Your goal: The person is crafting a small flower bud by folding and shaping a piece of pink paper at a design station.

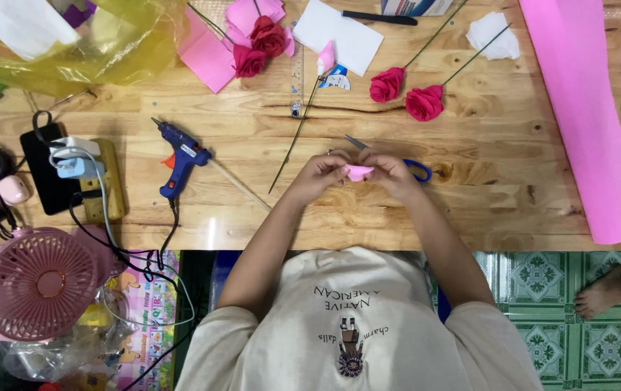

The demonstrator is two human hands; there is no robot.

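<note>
While the left hand [319, 174] and right hand [391, 172] pinch a small pale-pink crepe paper petal [358, 172] between closed fingertips above the wooden table [470, 210], shaping seems underway, needing gentle curling next.

Bare worktop [513, 195] right of the hands up to the pink paper roll [585, 123]. Scissors [404, 165] lie just behind them. Glue gun [180, 159], wire stem [292, 141] and power strip [97, 181] crowd the left; roses [404, 94] block farther back.

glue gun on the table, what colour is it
The glue gun is blue with an orange trigger, clearest in the head view, lying left of the hands.
</note>
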